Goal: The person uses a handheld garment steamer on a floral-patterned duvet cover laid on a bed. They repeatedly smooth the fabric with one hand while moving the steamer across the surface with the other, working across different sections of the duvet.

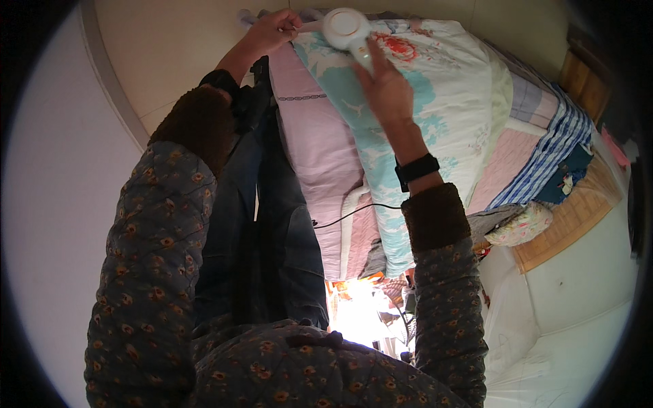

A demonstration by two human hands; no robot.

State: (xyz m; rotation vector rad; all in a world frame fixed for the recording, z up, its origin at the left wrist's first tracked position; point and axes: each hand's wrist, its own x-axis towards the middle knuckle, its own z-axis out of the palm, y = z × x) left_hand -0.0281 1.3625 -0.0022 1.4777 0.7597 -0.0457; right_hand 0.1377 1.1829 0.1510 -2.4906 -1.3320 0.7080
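My right hand (pixel 390 92) grips the short handle of a white handheld appliance (pixel 347 28) with a round, disc-shaped head, like a fabric shaver. A small green light shows near its handle. The appliance is over the far edge of a quilt (pixel 433 102) with a white, turquoise and red floral print. To its left, my left hand (pixel 275 31) pinches the edge of a pale pink cloth (pixel 310 26) between thumb and fingers. Along the bed's near left side runs a pink sheet (pixel 321 137), partly under the quilt. Some blur hides my right fingertips.
A thin black cord (pixel 357 208) crosses the bedding. Blue-and-white checked cloth (pixel 541 153) and a floral fabric bundle (pixel 523 224) lie at right, by a wooden board (pixel 566 229). Bright light glares beside my body. Pale floor (pixel 168 56) extends beyond my left arm.
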